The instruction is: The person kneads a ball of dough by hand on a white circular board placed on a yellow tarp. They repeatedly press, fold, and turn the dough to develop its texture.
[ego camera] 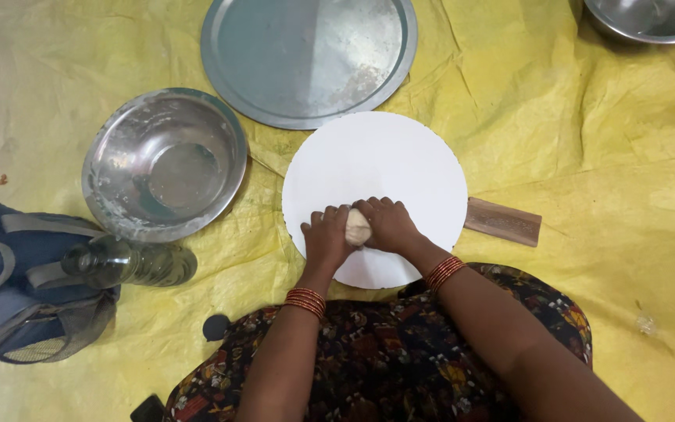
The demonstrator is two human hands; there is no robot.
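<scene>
Dough ball (358, 227) sits pressed between our left hand (326, 238) and right hand (388, 225), both cupped closed around it, at the near edge of the round white board (376, 164), close to our lap. Left of it, within reach, stand the steel bowl (164, 162) and the oil bottle (130, 263).

Two hands, the left hand (326, 237) and the right hand (387, 224), are pressing on one dough ball (357, 227). One round white board (375, 168) is lying on one yellow sheet (603, 156). Two steel bowls are showing: a large bowl (164, 162) and a corner bowl (650, 17). One flat steel plate (308, 56), one clear bottle (130, 263), one blue bag (17, 281) and one wooden piece (503, 221) are lying around. Two sets of red bangles (445, 271) are circling the wrists.
</scene>
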